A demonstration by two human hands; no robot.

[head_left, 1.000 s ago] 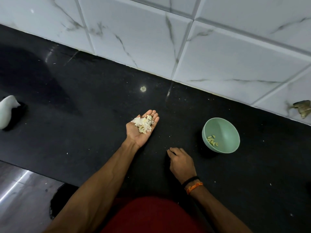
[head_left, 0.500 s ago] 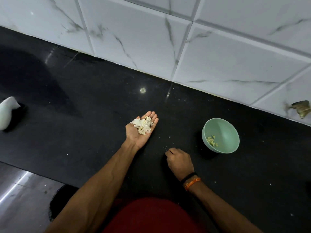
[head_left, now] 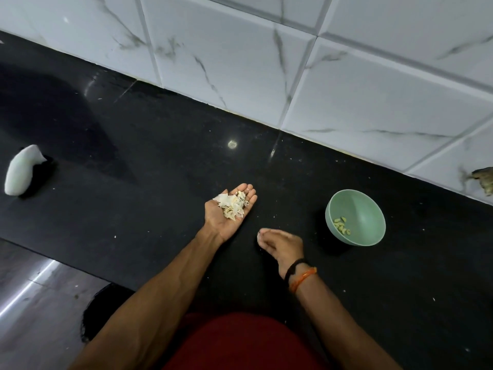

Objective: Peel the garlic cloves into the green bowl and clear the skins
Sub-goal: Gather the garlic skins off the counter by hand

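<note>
Left hand: your left hand (head_left: 226, 212) lies palm up over the black counter (head_left: 160, 182), fingers nearly straight, carrying a heap of garlic skins (head_left: 232, 205).
Right hand: your right hand (head_left: 280, 245) hangs just beside it, fingertips bunched; it seems to pinch a small pale scrap, though blur hides it.
Bowl: the green bowl (head_left: 368, 209) sits to your right, tilted, with peeled garlic cloves (head_left: 341, 225) inside.
Far left: a white object (head_left: 21, 170) rests on the counter.

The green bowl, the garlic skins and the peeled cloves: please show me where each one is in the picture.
green bowl (head_left: 369, 209): head view, on the bare inner wall.
garlic skins (head_left: 231, 205): head view, middle of the pile on the left palm.
peeled cloves (head_left: 342, 225): head view, middle of the cluster inside the bowl.
</note>
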